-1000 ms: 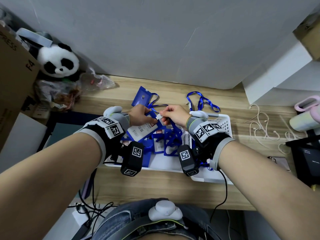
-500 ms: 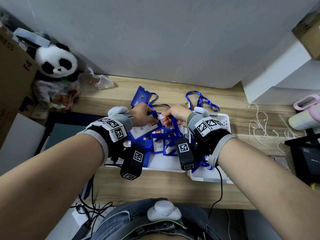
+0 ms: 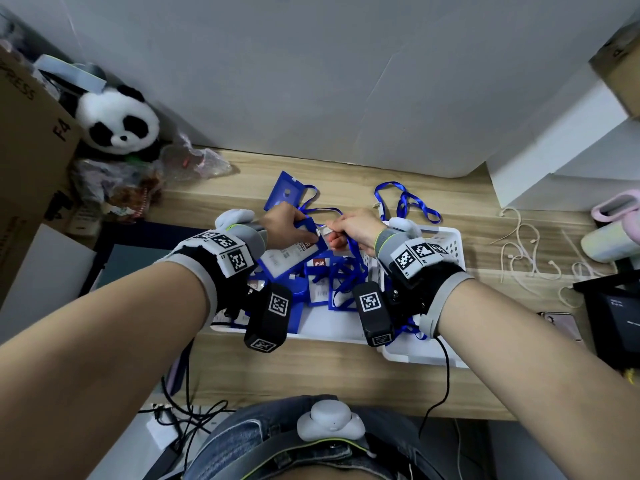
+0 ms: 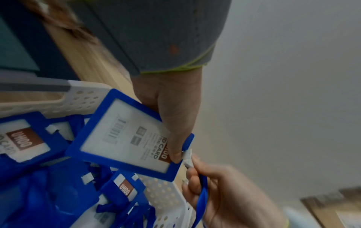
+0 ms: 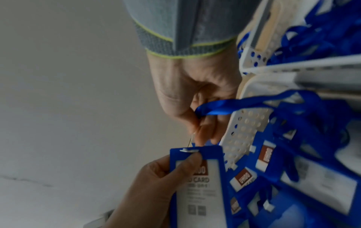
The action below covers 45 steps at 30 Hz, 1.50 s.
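Note:
My left hand point(image 3: 287, 226) grips a blue ID card holder point(image 4: 125, 135) by its top edge, thumb on its face, above a white perforated basket point(image 3: 446, 244). The same card holder point(image 5: 201, 189) shows in the right wrist view. My right hand point(image 3: 349, 226) pinches the small white clip point(image 4: 187, 158) of a blue lanyard point(image 5: 230, 106) right at the holder's slot. The strap runs back through my right fingers into the basket. Whether the clip is latched cannot be told.
Several more blue card holders point(image 3: 320, 271) and lanyards fill the basket. Another holder point(image 3: 285, 192) and a loose lanyard point(image 3: 405, 202) lie on the wooden desk behind it. A plush panda point(image 3: 117, 123) and boxes stand left; white cords point(image 3: 526, 251) lie right.
Both hands have stayed together over the basket, shifting slightly up and back. The clip has come tighter against the holder's top edge.

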Each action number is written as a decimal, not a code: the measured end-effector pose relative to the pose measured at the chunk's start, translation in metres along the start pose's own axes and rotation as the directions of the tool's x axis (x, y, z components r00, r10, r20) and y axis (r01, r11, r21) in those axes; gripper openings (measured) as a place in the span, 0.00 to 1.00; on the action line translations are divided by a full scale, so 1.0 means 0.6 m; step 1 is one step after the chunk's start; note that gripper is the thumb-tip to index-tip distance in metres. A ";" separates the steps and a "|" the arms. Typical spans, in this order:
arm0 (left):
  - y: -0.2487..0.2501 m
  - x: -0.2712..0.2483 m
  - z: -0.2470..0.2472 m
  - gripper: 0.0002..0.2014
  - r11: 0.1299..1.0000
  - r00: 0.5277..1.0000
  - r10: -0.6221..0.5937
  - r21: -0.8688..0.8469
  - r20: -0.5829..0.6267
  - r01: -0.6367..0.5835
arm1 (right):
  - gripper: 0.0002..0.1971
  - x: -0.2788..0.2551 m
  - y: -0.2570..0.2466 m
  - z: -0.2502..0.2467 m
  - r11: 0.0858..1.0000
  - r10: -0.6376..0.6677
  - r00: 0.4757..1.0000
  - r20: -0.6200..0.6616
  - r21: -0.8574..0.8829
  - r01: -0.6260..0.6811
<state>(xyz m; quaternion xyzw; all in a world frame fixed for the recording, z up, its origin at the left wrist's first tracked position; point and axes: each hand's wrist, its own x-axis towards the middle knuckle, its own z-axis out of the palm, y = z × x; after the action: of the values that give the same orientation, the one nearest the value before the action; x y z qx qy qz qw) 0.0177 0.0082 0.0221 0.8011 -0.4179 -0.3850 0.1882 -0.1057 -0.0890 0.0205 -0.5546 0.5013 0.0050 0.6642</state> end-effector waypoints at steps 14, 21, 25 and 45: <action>-0.005 -0.009 -0.009 0.29 0.948 0.984 -0.079 -0.294 0.161 0.124 | 0.06 0.007 0.012 -0.004 0.987 -0.160 0.984 -0.073 0.007 0.161; 0.012 -0.021 0.009 0.27 0.899 0.911 0.022 -0.407 0.411 0.162 | 0.12 -0.005 -0.021 -0.004 0.838 -0.182 0.981 0.074 0.534 0.115; 0.027 -0.014 0.022 0.21 0.907 0.899 0.051 -0.398 0.436 0.141 | 0.16 -0.012 -0.040 0.004 0.794 -0.202 0.969 0.143 0.603 0.077; 0.018 0.002 -0.038 0.10 0.697 0.934 0.102 -0.695 0.341 0.178 | 0.19 -0.011 0.010 -0.024 0.987 -0.023 0.936 0.350 -0.139 0.076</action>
<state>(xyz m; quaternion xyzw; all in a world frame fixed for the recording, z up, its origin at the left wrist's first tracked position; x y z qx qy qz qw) 0.0304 0.0004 0.0428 0.5899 -0.2448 -0.6583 0.3984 -0.1216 -0.0938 0.0222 -0.6058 0.3601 0.1239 0.6986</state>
